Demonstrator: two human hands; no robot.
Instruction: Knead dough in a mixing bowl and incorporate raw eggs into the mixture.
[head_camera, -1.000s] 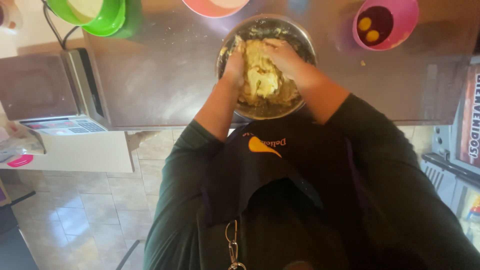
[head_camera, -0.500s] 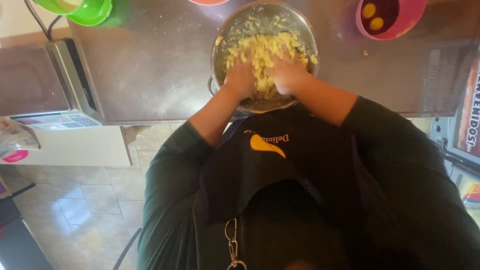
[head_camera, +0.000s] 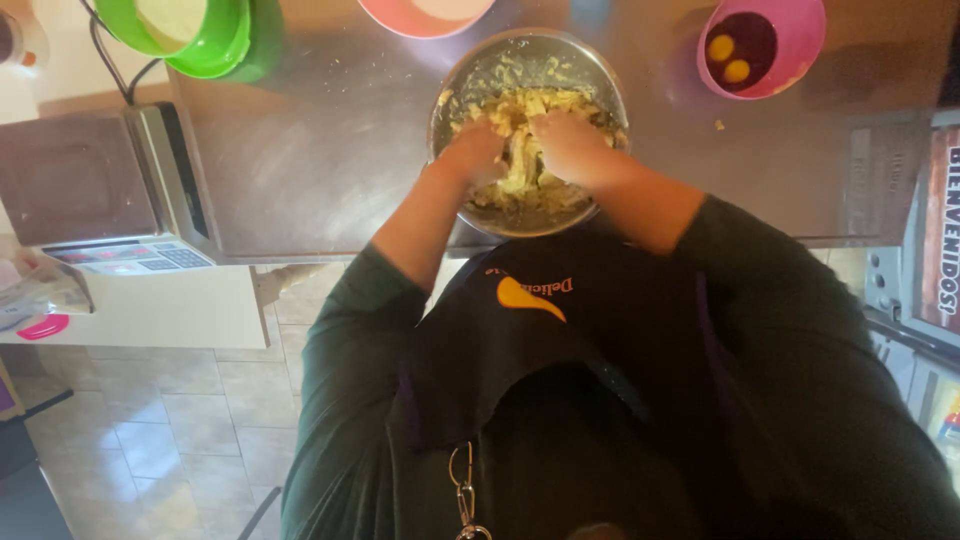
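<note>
Dark green long sleeves pushed up, black apron bearing an orange mark.

Since one second ago, the left hand and right hand have come down off the raised lump of yellow dough and moved apart. The dough, earlier gathered into one heap between the hands, now lies spread and crumbly across the metal bowl. Both hands press flat into it, side by side, fingers pointing to the far side. The bowl sits lower in view than before.
</note>
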